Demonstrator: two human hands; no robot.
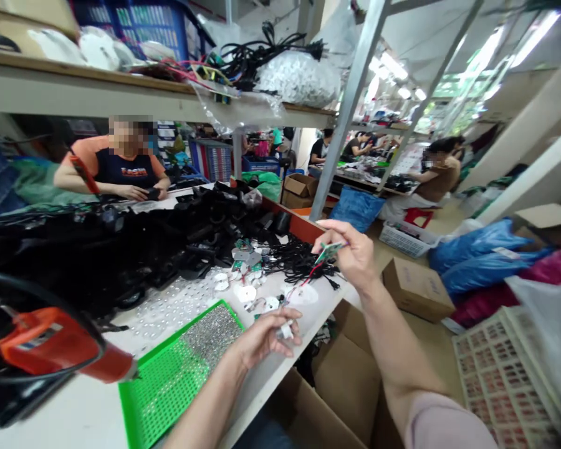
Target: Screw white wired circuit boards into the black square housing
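The right hand (358, 254) is holding a small green circuit board (328, 251) over the edge of the table (65, 411), and red wires (314, 270) are hanging down from it. The left hand (262, 340) is turning its palm up and is holding a small white part (286, 329) in its fingers. Near this hand, a green tray (161, 380) is carrying many small metal pieces (210, 337). An orange power screwdriver (60, 346) is pointing toward the tray. Behind, black parts (168, 240) are lying in a big heap. Across the table, a co-worker (127, 167) is holding a black piece (153, 194).
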